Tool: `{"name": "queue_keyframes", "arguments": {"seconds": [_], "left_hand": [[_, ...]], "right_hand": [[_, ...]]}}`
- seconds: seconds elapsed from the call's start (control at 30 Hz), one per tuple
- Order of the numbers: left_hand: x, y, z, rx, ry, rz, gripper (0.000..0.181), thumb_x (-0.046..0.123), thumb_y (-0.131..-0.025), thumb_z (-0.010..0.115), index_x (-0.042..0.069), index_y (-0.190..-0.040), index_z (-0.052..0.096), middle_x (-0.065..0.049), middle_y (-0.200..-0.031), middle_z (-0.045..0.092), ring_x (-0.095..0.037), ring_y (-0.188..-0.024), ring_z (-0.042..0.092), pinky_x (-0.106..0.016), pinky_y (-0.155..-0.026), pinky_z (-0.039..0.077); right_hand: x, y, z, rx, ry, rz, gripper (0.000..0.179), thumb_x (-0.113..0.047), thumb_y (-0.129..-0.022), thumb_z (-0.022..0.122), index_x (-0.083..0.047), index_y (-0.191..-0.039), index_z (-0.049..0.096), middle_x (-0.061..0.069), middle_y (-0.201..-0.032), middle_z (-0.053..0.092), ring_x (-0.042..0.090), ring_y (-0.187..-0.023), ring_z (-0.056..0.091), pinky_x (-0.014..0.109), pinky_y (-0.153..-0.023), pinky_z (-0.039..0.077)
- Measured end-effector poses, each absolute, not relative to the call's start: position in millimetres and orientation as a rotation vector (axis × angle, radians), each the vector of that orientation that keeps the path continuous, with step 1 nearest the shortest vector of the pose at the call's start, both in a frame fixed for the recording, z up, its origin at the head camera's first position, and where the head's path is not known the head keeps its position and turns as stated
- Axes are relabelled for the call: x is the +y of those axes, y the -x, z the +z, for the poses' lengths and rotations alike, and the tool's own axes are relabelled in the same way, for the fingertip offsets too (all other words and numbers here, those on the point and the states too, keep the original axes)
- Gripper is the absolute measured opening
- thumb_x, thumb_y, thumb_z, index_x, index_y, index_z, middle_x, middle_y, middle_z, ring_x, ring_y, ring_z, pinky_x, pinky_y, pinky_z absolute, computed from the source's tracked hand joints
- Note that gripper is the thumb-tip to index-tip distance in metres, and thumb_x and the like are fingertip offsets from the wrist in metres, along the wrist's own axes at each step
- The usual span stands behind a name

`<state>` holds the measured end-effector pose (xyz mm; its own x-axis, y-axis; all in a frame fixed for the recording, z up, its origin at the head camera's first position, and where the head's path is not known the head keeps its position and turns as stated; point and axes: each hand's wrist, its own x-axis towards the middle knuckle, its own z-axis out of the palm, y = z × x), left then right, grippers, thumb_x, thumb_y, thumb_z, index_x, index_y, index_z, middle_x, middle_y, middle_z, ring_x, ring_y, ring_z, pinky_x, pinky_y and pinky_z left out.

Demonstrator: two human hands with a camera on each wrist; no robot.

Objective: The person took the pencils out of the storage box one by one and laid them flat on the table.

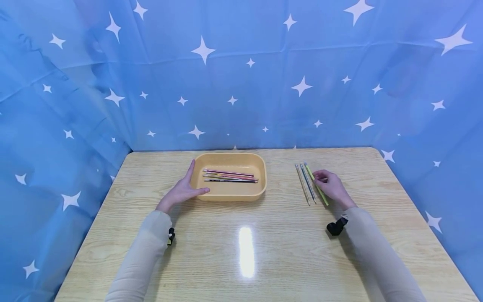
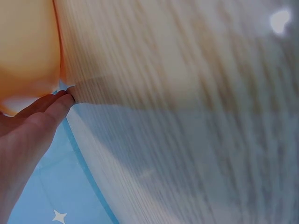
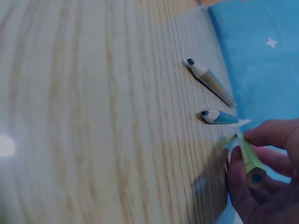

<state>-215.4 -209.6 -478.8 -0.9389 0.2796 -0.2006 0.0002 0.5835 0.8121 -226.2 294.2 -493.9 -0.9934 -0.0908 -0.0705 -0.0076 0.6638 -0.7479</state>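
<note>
A yellow-orange tray [image 1: 226, 198] holds several pencils [image 1: 231, 176] lying side by side. My left hand [image 1: 183, 189] rests against its left front corner, fingers straight along the left side and thumb stretched along the front rim. In the left wrist view the straight digits of this hand [image 2: 35, 123] meet the tray's edge [image 2: 35, 51]. Over on the right, my right hand [image 1: 329, 184] pinches a yellow-green pencil [image 3: 251, 163] between thumb and fingers, its blunt end toward the wrist camera. Left of it lie a blue pencil [image 1: 307, 183] and a tan pencil [image 1: 302, 184], roughly parallel.
Everything stands on a light wood-grain table [image 1: 286, 251], with a bright reflection near its middle. A blue curtain with white stars [image 1: 241, 84] hangs behind the table and along its sides. Each wrist carries a small black device [image 1: 337, 226].
</note>
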Motion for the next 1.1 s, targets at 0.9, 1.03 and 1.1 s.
{"name": "queue_keyframes", "arguments": {"seconds": [0.9, 1.03, 1.1], "left_hand": [[-208.5, 215.1, -475.9, 2.510, -0.225, 1.284, 0.117, 0.048, -0.082, 0.074, 0.028, -0.153, -0.016, -0.021, -0.159, 0.004, -0.050, -0.137, 0.020, -0.061, -0.108, 0.022], [-208.5, 215.3, -476.3, 2.504, -0.222, 1.288, 0.117, 0.047, -0.082, 0.075, 0.029, -0.153, -0.017, -0.021, -0.159, 0.004, -0.049, -0.137, 0.019, -0.061, -0.109, 0.021], [-208.5, 215.3, -476.4, 2.503, -0.222, 1.291, 0.117, 0.046, -0.082, 0.075, 0.029, -0.153, -0.017, -0.020, -0.159, 0.003, -0.049, -0.137, 0.019, -0.061, -0.109, 0.020]], "right_hand": [[291.6, 230.5, -502.0, 2.950, 0.149, -1.107, 0.032, -0.012, -0.095, 0.060, 0.005, -0.123, 0.059, 0.016, -0.089, 0.064, 0.026, -0.077, 0.058, 0.033, -0.061, 0.042], [291.6, 230.1, -502.4, 2.957, 0.134, -1.097, 0.032, -0.012, -0.095, 0.060, 0.005, -0.123, 0.059, 0.017, -0.090, 0.064, 0.028, -0.079, 0.060, 0.033, -0.061, 0.042], [291.7, 230.1, -502.4, 2.949, 0.118, -1.100, 0.033, -0.012, -0.095, 0.061, 0.005, -0.123, 0.059, 0.017, -0.091, 0.064, 0.029, -0.080, 0.060, 0.033, -0.061, 0.042]]}}
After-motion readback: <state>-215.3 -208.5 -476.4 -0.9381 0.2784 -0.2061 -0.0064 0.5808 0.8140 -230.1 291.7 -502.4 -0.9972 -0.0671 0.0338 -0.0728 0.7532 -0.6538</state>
